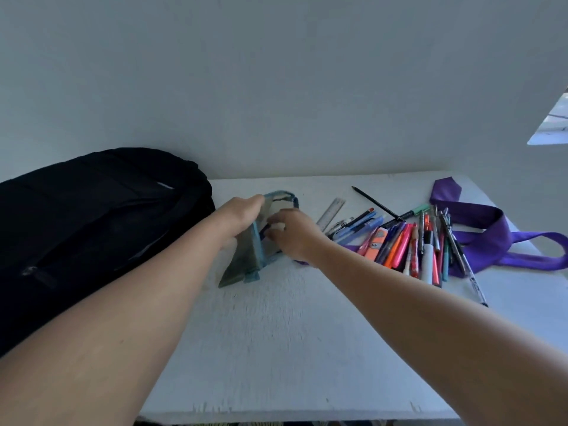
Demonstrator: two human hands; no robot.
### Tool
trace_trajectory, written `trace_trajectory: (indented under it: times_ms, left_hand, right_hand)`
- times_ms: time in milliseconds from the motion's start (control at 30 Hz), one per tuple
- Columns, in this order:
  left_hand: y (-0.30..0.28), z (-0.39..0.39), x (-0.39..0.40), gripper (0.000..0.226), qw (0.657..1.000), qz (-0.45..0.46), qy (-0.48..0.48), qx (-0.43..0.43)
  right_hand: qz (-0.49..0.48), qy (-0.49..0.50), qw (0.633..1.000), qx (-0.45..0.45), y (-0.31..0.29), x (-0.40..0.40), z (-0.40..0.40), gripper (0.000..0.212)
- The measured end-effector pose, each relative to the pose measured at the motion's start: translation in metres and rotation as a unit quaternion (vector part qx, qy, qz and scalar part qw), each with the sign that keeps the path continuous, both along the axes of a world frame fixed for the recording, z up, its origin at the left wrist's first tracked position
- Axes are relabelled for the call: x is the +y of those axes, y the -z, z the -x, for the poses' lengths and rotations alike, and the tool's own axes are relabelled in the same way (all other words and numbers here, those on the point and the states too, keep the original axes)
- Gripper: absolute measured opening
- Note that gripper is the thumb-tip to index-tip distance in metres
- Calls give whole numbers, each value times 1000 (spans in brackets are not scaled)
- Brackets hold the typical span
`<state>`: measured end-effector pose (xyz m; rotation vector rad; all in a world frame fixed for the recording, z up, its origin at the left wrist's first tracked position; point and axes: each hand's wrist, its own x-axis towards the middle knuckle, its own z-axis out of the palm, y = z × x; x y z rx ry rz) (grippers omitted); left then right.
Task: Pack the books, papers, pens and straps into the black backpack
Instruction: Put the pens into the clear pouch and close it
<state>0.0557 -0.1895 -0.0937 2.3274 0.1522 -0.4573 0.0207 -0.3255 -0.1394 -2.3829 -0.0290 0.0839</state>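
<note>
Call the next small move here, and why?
Probably: right hand reaches for a few pens and feeds them into the pencil pouch. Left hand grips the pouch's top edge, right fingers sit at its opening, and the pens lie loose on the table just right of it.

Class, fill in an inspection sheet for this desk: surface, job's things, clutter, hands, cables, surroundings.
Surface: white table, bare in front.
Job's things: black backpack lying at left; pile of pens at right; purple strap beside and partly under the pens; clear pouch with blue trim at centre.
Clutter: clear ruler; black pencil.
Hands: left hand grips the pouch's top; right hand has its fingers at the pouch's opening.
Cables: nothing seen.
Surroundings: plain wall; bright window at right.
</note>
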Motion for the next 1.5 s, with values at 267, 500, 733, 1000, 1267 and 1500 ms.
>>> trace_trajectory:
  times_ms: [267, 500, 733, 1000, 1267, 1500]
  left_hand:
    - [3, 6, -18, 72, 989, -107, 88, 56]
    - [-3, -2, -17, 67, 985, -136, 88, 58]
    - [-5, 0, -15, 67, 979, -171, 98, 59]
    - [-5, 4, -15, 66, 977, -178, 99, 60]
    - [-3, 5, -19, 68, 976, -189, 93, 54]
    - [-12, 11, -13, 69, 979, -152, 86, 103]
  right_hand:
    - [99, 27, 992, -74, -14, -57, -16, 14]
    - [261, -61, 963, 35, -10, -92, -22, 28]
    - [356, -168, 919, 37, -14, -87, -32, 31]
    - [418, -229, 878, 37, -22, -83, -39, 24]
    - [363, -154, 913, -108, -25, -86, -24, 10]
    - [-53, 106, 951, -284, -43, -64, -10, 20]
